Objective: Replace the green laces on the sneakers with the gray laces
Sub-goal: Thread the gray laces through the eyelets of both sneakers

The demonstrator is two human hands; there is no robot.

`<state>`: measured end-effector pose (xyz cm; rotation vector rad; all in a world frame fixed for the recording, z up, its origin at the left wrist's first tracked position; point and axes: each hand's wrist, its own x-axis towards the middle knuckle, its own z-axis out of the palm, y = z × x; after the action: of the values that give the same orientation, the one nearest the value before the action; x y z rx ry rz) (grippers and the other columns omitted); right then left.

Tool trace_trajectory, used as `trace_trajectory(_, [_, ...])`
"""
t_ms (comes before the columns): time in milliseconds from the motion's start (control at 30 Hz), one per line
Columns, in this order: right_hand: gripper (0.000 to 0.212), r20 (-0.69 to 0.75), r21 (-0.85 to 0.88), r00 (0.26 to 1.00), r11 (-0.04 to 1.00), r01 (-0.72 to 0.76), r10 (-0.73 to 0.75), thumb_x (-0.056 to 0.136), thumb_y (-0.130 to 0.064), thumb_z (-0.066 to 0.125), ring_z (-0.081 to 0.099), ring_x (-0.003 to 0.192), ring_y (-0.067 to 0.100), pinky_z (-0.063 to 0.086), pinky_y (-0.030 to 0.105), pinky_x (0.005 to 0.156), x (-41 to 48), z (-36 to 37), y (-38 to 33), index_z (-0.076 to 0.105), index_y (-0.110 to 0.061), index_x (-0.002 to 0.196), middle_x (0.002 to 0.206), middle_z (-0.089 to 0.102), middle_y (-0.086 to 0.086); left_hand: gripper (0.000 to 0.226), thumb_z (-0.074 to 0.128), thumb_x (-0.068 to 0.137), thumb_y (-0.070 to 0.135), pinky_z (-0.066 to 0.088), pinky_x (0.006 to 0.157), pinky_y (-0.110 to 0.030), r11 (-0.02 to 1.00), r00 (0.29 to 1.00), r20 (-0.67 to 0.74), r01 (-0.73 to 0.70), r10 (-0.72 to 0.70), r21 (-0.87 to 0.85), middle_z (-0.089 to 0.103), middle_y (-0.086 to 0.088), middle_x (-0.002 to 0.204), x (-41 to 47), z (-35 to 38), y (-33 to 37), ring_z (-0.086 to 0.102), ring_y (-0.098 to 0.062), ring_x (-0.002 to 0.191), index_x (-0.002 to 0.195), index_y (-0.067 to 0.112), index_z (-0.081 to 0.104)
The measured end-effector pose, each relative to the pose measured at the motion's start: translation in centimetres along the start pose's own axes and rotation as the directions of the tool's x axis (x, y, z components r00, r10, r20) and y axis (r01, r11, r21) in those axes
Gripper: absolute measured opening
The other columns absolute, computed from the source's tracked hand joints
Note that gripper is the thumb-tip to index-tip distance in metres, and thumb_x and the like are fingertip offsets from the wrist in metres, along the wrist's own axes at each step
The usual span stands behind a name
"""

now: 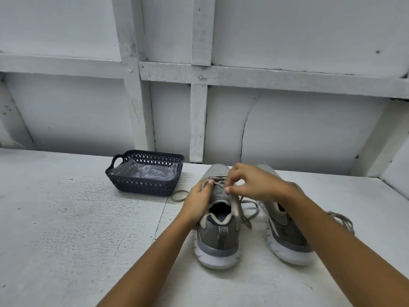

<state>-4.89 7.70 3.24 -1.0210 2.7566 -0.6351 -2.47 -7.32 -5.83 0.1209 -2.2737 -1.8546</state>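
**Threading at the eyelets of one sneaker, both hands engaged**

The worked sneaker [218, 238] is set on the counter [66, 218], heel toward the wearer of the camera, toe toward the wall [287, 129]. A lace [180, 191] is run through its eyelets. One loose loop is seen on the counter to the left and more slack trails off to the right. Whether this lace is the green or the gray one cannot be told, since the colour reads as a dull grey-olive.

The left hand [199, 200] is wrapped around the sneaker's side, thumb laid at the eyelet row. The right hand [250, 182] is held over the tongue with fingertips pinched on the lace. The hands are close together, almost touching.

The second sneaker [287, 238] is stood just beside, partly hidden by the right forearm, with its own laces [345, 220] spilled to the right. A dark lattice basket [143, 187] holding crumpled clear plastic [146, 172] is placed near the loose loop.

Risks, as judged:
- An eyelet could be skipped or the lace twisted, as the crossings are hidden under the fingers.
- The trailing slack could be snagged by the forearm or tangled with the second sneaker's laces.
- The ends could be left uneven.

No brand, label or writing can be read. Only a herringbone heel tab [222, 237] is noted.
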Motion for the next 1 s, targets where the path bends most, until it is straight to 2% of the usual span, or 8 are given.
trace_trajectory(167, [0.012,0.081,0.046,0.997,0.999,0.007,-0.011,0.087,-0.024,0.064,0.048,0.088,-0.003,0.032,0.009,0.073,-1.4,0.8,-0.2,0.063,-0.027,0.075,0.106,0.045,-0.008,0.023,0.039,0.100,0.030,0.040,0.090,-0.032,0.999,1.000,-0.001,0.003,-0.003,0.039,0.063,-0.004,0.105,0.0,0.1,0.1,0.056,-0.019,0.101,0.100,0.020,0.060])
trace_trajectory(367, [0.026,-0.061,0.296,0.986,0.946,-0.131,0.156,0.093,-0.024,0.055,0.058,0.075,0.022,0.045,0.033,0.071,-1.5,-0.1,-2.0,0.062,-0.016,0.068,0.078,0.063,0.006,0.022,0.043,0.099,0.028,0.042,0.084,-0.026,1.000,1.000,0.004,0.017,-0.017,0.014,0.064,-0.001,0.107,0.3,-0.1,-0.1,0.056,-0.014,0.103,0.105,0.018,0.062])
trace_trajectory(500, [0.029,-0.044,0.862,0.949,0.492,-0.122,0.312,0.098,-0.019,0.045,0.059,0.054,0.011,0.046,0.029,0.061,-1.0,-2.3,-3.1,0.055,-0.013,0.071,0.063,0.056,0.001,0.035,0.053,0.093,0.035,0.042,0.089,-0.027,0.986,0.996,-0.069,-0.035,0.047,0.164,0.060,0.000,0.112,0.5,-0.5,0.1,0.055,-0.014,0.106,0.121,0.014,0.058])
trace_trajectory(600, [0.024,-0.024,0.983,0.946,0.182,-0.037,0.322,0.097,-0.015,0.043,0.060,0.049,0.011,0.053,0.027,0.055,-0.1,-4.2,-3.8,0.056,-0.011,0.077,0.059,0.057,0.000,0.030,0.049,0.094,0.039,0.045,0.079,-0.031,0.908,0.940,-0.180,-0.210,0.290,0.364,0.061,-0.003,0.094,-0.2,-1.2,1.7,0.057,-0.017,0.092,0.106,0.016,0.065])
trace_trajectory(667, [0.023,-0.045,0.997,0.939,0.069,0.023,0.342,0.097,-0.012,0.043,0.062,0.049,0.012,0.055,0.026,0.054,0.6,-5.0,-4.2,0.057,-0.007,0.079,0.056,0.059,0.002,0.034,0.043,0.097,0.037,0.044,0.073,-0.026,0.938,0.946,-0.124,-0.268,0.300,0.221,0.065,-0.004,0.081,-0.7,-1.4,3.9,0.058,-0.018,0.082,0.104,0.014,0.068])
trace_trajectory(800, [0.022,-0.099,0.986,0.931,-0.091,0.140,0.350,0.097,-0.004,0.041,0.064,0.047,0.016,0.058,0.029,0.055,2.1,-5.6,-4.7,0.054,-0.001,0.080,0.060,0.059,0.010,0.050,0.046,0.093,0.048,0.033,0.056,-0.020,0.961,0.943,0.197,-0.276,0.269,0.005,0.044,0.004,0.052,-1.2,-1.3,8.0,0.037,-0.010,0.049,0.103,0.005,0.068])
trace_trajectory(900, [0.022,-0.133,0.973,0.924,-0.133,0.191,0.359,0.097,-0.002,0.039,0.064,0.048,0.017,0.058,0.029,0.054,2.8,-5.7,-4.5,0.054,0.001,0.080,0.054,0.060,0.009,0.021,0.056,0.093,0.026,0.031,0.052,-0.017,0.959,0.916,0.299,-0.282,0.269,0.002,0.043,0.009,0.055,-0.8,-1.1,9.2,0.037,-0.005,0.052,0.097,0.012,0.071])
trace_trajectory(1000, [0.025,-0.177,0.977,0.900,-0.040,0.210,0.397,0.099,-0.012,0.037,0.065,0.064,0.020,0.057,0.029,0.058,2.7,-5.2,-3.3,0.056,-0.003,0.085,0.068,0.062,0.010,0.015,0.055,0.092,0.015,0.030,0.047,-0.017,0.970,0.926,0.306,-0.175,0.220,-0.168,0.047,0.005,0.054,0.1,-1.4,10.1,0.038,-0.006,0.048,0.086,0.011,0.068])
